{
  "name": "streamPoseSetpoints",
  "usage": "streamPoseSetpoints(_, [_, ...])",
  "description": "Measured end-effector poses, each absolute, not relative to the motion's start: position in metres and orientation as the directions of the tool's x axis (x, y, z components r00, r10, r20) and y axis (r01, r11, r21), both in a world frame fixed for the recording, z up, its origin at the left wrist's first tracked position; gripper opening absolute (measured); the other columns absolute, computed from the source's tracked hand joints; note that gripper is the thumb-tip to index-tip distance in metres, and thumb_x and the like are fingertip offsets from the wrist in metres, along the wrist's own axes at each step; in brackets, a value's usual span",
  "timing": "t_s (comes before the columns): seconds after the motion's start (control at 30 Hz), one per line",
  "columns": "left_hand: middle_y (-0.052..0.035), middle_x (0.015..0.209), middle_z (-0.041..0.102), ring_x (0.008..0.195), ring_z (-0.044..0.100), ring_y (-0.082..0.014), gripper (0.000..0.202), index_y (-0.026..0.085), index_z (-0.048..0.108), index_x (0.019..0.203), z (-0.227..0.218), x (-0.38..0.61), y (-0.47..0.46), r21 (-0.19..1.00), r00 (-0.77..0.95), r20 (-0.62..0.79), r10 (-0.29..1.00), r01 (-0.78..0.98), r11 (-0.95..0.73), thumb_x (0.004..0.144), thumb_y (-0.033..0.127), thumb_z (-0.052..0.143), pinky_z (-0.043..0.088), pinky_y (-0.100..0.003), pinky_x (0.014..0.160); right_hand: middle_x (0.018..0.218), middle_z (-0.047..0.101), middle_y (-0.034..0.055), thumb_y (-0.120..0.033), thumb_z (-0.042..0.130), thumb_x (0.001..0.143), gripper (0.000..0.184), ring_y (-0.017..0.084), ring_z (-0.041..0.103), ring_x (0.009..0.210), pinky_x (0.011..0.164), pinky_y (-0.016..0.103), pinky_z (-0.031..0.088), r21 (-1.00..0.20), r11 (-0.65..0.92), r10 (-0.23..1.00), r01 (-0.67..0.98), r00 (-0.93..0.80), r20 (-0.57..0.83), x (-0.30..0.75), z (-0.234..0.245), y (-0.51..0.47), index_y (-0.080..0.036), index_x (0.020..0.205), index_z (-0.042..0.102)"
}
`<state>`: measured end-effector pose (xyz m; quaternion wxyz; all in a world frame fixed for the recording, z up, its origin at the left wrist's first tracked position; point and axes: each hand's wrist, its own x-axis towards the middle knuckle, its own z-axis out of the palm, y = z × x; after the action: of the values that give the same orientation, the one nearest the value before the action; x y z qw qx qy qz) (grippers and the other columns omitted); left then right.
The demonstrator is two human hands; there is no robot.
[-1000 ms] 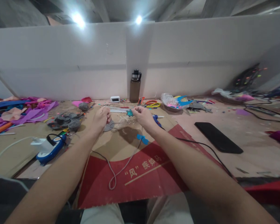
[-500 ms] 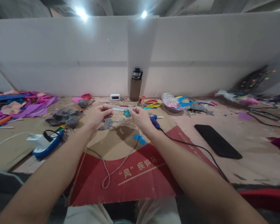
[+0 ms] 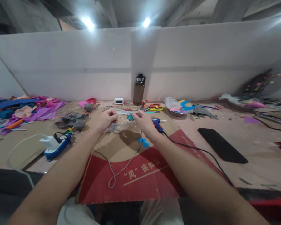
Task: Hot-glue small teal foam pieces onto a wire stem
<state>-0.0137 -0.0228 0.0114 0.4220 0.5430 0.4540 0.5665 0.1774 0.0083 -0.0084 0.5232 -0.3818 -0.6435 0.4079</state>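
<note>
Above the cardboard sheet, my left hand is closed in a pinch at one end of a thin whitish strip. The strip stretches across to my right hand, whose fingers are also pinched together. A small teal felt piece sits right at the right fingertips; whether it is gripped too, I cannot tell. Grey cord loops over the cardboard, passing by a bright blue felt piece below the right wrist. A grey felt piece lies near the left hand.
A blue glue gun with a black cable lies right of my hands. Farther right is a black phone. At the back stand a bottle and scissors. Left are a blue power strip and felt scraps.
The whole view has shifted slightly, so everything appears a little lower and to the right. Both hands keep the same pinched pose with the strip between them.
</note>
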Motion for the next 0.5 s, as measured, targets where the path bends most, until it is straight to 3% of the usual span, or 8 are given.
streamPoseSetpoints(0.27, [0.0022,0.061,0.057,0.055,0.051,-0.009,0.022,0.017,0.055,0.069,0.011,-0.005,-0.026,0.968,-0.074,0.232,0.97,0.117,-0.223,0.065,0.024,0.075,0.04,-0.022,0.056,0.061,0.05,-0.0048,-0.042,0.057,0.075,0.024,0.01,0.041,0.055,0.054,0.024,0.031,-0.921,0.389,0.909,0.041,-0.182,0.375,0.175,-0.007,0.008,-0.019,0.073,0.056])
streamPoseSetpoints(0.33, [0.0019,0.065,0.058,0.059,0.054,-0.01,0.02,0.017,0.058,0.071,0.009,-0.002,-0.024,0.971,-0.04,0.222,0.974,0.103,-0.217,0.063,0.022,0.075,0.044,-0.023,0.062,0.062,0.051,-0.0044,-0.041,0.057,0.076,0.022,0.01,0.043,0.056,0.055,0.023,0.033,-0.917,0.398,0.903,0.03,-0.191,0.386,0.175,-0.007,0.01,-0.019,0.073,0.056])
streamPoseSetpoints(0.5, [0.0032,0.059,0.056,0.056,0.051,-0.012,0.013,0.02,0.057,0.066,-0.001,-0.008,-0.015,0.955,-0.049,0.245,0.968,0.183,-0.232,0.06,0.017,0.068,0.039,-0.023,0.056,0.062,0.051,-0.0046,-0.039,0.056,0.077,0.02,0.01,0.044,0.056,0.054,0.022,0.033,-0.913,0.404,0.901,0.059,-0.196,0.386,0.173,-0.011,0.016,-0.019,0.074,0.056])
